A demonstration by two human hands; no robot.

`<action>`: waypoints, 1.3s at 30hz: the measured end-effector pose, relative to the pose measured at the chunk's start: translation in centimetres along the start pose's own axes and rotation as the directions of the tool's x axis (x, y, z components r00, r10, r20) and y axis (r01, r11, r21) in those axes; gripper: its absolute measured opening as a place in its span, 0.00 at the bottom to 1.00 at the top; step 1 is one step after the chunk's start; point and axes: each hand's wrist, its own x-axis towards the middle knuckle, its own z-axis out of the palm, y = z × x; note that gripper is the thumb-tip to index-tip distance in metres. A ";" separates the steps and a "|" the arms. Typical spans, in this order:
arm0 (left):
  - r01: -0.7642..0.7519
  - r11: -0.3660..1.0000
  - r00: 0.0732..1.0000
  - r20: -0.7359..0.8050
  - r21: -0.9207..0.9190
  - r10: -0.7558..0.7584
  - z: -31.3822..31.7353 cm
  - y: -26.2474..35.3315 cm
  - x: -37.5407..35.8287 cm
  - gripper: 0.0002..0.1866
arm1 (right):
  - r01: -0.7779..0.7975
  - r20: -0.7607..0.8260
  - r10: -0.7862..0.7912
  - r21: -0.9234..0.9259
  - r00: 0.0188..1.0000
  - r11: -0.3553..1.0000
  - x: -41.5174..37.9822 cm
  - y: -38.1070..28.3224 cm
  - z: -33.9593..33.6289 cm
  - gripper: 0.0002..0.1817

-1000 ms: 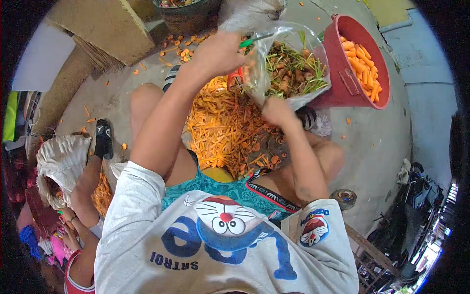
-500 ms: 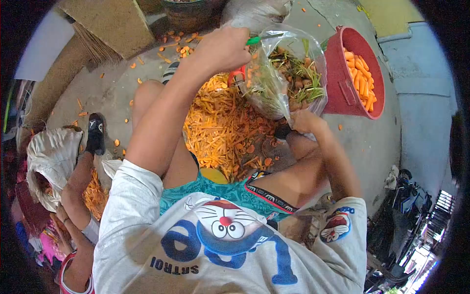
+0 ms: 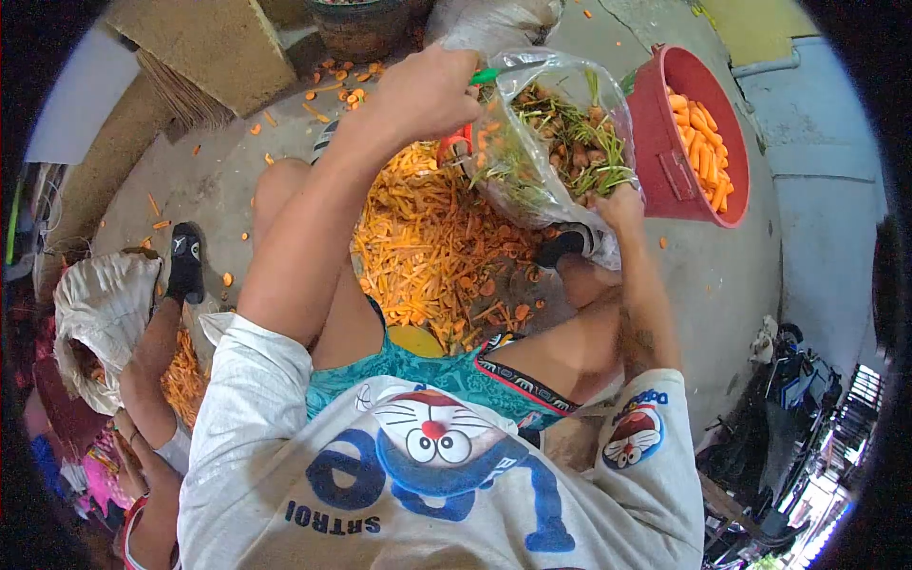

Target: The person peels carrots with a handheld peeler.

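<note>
A green-handled knife (image 3: 486, 76) is held in my left hand (image 3: 427, 95), its blade lying over the upper rim of a clear plastic bag (image 3: 513, 161). Inside the bag are unpeeled carrots with green stems (image 3: 579, 142). My right hand (image 3: 617, 206) is closed at the bag's lower right rim, against the stems and carrots; what its fingers grip is hidden. Orange peelings (image 3: 418, 247) are heaped on the floor between my legs, below the bag. A red object (image 3: 456, 145) shows beside the bag's left side.
A red bucket (image 3: 655, 161) of peeled carrots (image 3: 703, 147) lies tilted at the right. A dark tub (image 3: 361, 28) and a pale sack (image 3: 489, 24) stand at the top. Another person's leg (image 3: 152, 356) and a white sack (image 3: 100, 309) are at the left.
My right hand has moved up and right, from the bag's lower edge to the stems and carrots. The bag's mouth looks wider. My left hand has shifted slightly left with the knife.
</note>
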 end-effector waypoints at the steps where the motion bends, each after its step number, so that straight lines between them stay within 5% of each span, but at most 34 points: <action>1: -0.001 1.000 1.000 0.007 0.006 0.001 0.1 0.2 -0.1 0.15 | -0.001 0.000 0.001 0.004 1.000 1.000 -0.2 -0.3 0.2 0.28; 10: 0.027 1.000 1.000 0.008 -0.016 -0.027 0.3 0.2 0.3 0.17 | -0.064 -0.027 0.065 0.021 0.998 0.998 -2.0 -1.7 -1.8 0.26; 11: 0.033 0.999 0.999 -0.004 -0.013 -0.033 0.4 0.2 0.4 0.18 | 0.091 -0.159 -0.042 0.315 0.986 0.945 -2.5 -1.5 -2.1 0.25; 12: 0.031 0.999 0.999 -0.006 -0.013 -0.031 0.4 0.4 0.4 0.18 | 0.271 -0.313 -0.104 0.554 0.944 0.788 -3.0 -1.5 -2.6 0.23; 13: 0.029 0.999 1.000 -0.003 -0.020 -0.029 0.4 0.5 0.4 0.18 | 0.274 -0.317 -0.105 0.553 0.943 0.787 -3.2 -1.6 -3.2 0.23; 15: 0.023 0.999 1.000 -0.005 -0.024 -0.024 0.4 0.9 0.3 0.18 | 0.268 -0.236 -0.129 0.887 0.963 0.375 -3.5 -1.9 -5.4 0.20; 18: -0.011 1.000 1.000 0.028 -0.015 0.011 0.8 0.9 0.4 0.17 | 0.238 -0.226 -0.087 0.957 0.970 0.167 -3.5 -2.6 -9.4 0.21; 20: -0.002 1.000 1.000 0.020 -0.024 0.003 1.4 0.6 0.5 0.16 | 0.240 -0.244 0.001 0.955 0.970 0.176 -3.4 -3.6 -12.4 0.18; 23: 0.008 1.000 1.000 -0.030 -0.014 -0.009 2.0 0.6 0.6 0.15 | 0.117 -0.128 -0.010 0.939 0.992 -0.324 -3.5 -5.2 -14.2 0.23; 25: 0.009 1.000 1.000 -0.027 -0.013 -0.009 1.8 1.5 0.6 0.15 | 0.452 -0.443 -0.108 0.889 0.890 0.070 -2.3 -6.3 -10.8 0.30; 26: 0.022 1.000 1.000 -0.022 -0.008 -0.022 1.6 1.8 0.5 0.15 | 0.293 -0.296 -0.038 0.953 0.954 -0.075 -2.2 -7.7 -9.1 0.32; 27: 0.032 0.999 0.999 -0.028 0.001 -0.032 1.7 2.1 0.4 0.15 | 0.350 -0.346 -0.054 0.931 0.937 0.105 -4.5 -9.3 -8.9 0.29; 28: -0.030 0.999 0.997 -0.066 -0.030 0.028 2.0 2.4 0.2 0.15 | 0.061 -0.061 -0.019 0.998 0.998 -0.031 -6.2 -10.8 -9.0 0.25; 31: -0.113 0.991 0.989 -0.107 -0.068 0.105 2.8 3.3 -0.6 0.15 | 0.135 -0.134 0.012 0.991 0.991 -0.019 -7.4 -13.2 -5.5 0.23; 32: -0.162 0.982 0.982 -0.117 -0.098 0.150 3.0 3.8 -0.9 0.15 | 0.201 -0.200 -0.021 0.976 0.980 0.079 -8.1 -13.6 -5.4 0.22; 36: -0.035 0.997 0.997 0.064 -0.064 0.039 4.8 4.6 -0.9 0.18 | 0.272 -0.253 -0.103 0.926 0.962 0.262 -9.4 -14.3 -6.3 0.21; 39: -0.109 0.987 0.987 0.105 -0.118 0.122 6.6 4.3 -0.8 0.15 | 0.380 -0.354 -0.143 0.888 0.924 0.260 -9.1 -13.9 -5.2 0.19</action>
